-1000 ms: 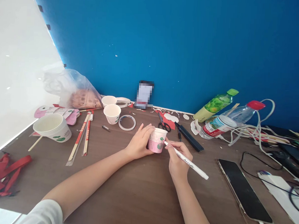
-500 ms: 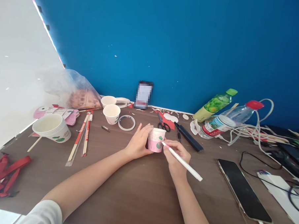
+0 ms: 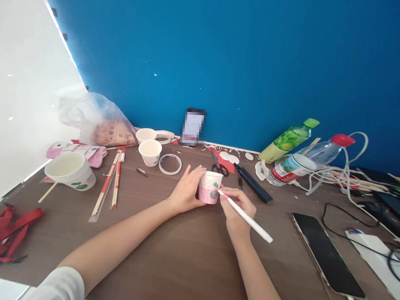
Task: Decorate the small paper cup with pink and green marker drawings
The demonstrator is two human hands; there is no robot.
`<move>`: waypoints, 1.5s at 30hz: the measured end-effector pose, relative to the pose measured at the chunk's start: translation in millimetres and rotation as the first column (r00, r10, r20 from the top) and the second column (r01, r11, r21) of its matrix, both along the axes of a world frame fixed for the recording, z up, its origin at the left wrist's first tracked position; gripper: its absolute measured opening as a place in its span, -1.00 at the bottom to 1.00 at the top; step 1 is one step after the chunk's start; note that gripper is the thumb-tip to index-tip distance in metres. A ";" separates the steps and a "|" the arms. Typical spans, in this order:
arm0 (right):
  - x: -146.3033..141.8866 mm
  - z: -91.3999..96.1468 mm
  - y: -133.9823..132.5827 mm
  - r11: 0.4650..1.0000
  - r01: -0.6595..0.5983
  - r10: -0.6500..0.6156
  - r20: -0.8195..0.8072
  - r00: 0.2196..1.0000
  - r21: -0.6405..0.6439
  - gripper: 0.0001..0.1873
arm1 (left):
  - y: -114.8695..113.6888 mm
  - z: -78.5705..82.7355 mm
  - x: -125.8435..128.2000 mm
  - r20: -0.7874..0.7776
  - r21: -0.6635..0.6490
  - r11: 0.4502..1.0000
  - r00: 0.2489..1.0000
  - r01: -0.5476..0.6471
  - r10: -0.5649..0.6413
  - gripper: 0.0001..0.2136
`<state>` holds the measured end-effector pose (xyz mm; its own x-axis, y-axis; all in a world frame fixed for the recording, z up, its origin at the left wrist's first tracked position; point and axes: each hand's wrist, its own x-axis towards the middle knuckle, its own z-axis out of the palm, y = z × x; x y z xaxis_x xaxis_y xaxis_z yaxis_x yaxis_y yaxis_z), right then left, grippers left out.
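A paper cup (image 3: 208,193) stands upright on the brown table, its lower part coloured pink and its side marked with green leaf shapes. My left hand (image 3: 187,190) is wrapped round the cup's left side, fingers near the rim and thumb low down. In my right hand (image 3: 237,209) is a white marker pen (image 3: 250,219) with a pink end, gripped like a pencil. Its tip meets the right side of the cup. Black scissors (image 3: 220,168) and red paper (image 3: 228,165) lie just behind the cup.
Two white paper cups (image 3: 150,153) and a roll of tape (image 3: 170,164) sit behind my left hand. Stacked cups (image 3: 69,173) and wrapped chopsticks (image 3: 105,185) lie left. Bottles (image 3: 295,165), cables and a phone (image 3: 328,255) are right. Another phone (image 3: 192,126) leans against the blue wall.
Hardly anything differs. The whole view has shifted very slightly, and both hands stay at the cup with the pen tip against its side.
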<state>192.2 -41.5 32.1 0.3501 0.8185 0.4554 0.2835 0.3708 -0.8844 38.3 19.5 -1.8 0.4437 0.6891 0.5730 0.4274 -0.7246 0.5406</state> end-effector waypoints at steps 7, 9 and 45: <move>0.6 -1.0 0.5 1.000 0.000 0.000 -0.004 1.000 -0.002 -0.98 | -0.7 0.7 0.0 0.008 -0.010 1.000 1.000 -0.006 0.006 -0.14; 0.9 -1.3 0.9 1.000 0.003 -0.003 -0.012 1.000 0.003 -0.98 | -0.5 0.7 -0.1 0.011 -0.003 1.000 1.000 -0.005 0.005 -0.13; 5.2 -11.1 6.3 0.996 0.075 -0.083 -0.159 0.984 -0.055 -0.93 | -0.1 2.5 -2.8 -0.022 -0.013 1.000 0.999 0.026 -0.026 -0.14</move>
